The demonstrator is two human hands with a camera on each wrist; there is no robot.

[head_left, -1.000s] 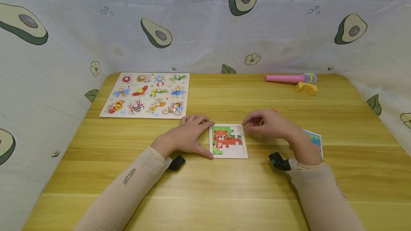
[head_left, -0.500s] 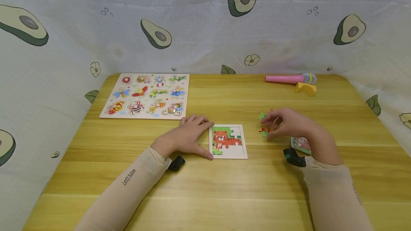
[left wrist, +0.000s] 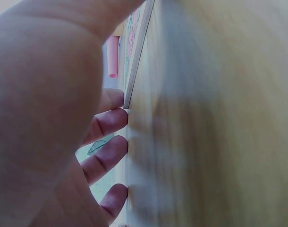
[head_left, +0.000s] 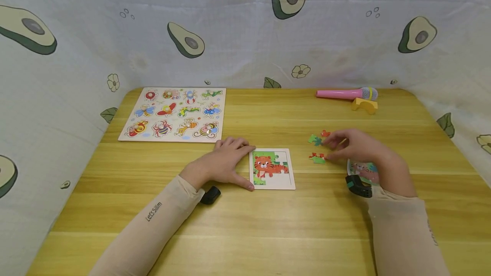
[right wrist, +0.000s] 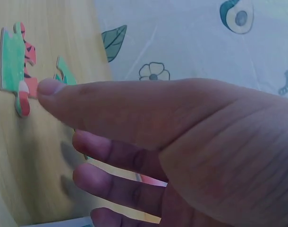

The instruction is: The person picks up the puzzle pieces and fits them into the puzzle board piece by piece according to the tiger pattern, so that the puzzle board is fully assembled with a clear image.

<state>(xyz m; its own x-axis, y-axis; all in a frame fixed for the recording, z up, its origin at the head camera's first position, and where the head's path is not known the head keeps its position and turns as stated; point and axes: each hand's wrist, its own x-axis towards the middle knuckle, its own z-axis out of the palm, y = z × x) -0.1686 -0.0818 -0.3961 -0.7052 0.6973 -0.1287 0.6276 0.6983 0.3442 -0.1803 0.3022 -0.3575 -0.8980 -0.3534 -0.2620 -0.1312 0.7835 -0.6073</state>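
A small square jigsaw tray shows a partly assembled tiger, with bare white areas at its right and bottom. My left hand rests spread on the table along the tray's left side, index fingertip at the far corner and thumb at the near one. In the left wrist view, fingertips meet the tabletop beside the tray's edge. My right hand hovers with loosely bent fingers, thumb tip right at a green-and-orange jigsaw piece. Just beyond lie green pieces and a red-orange piece.
A peg puzzle board with insect pictures lies at the back left. At the back right are a pink toy microphone and a yellow arch block. A picture card is partly hidden under my right wrist.
My right hand has moved right, away from the tray's right edge to beside the loose pieces, uncovering them. My left hand and the tray have stayed in place.
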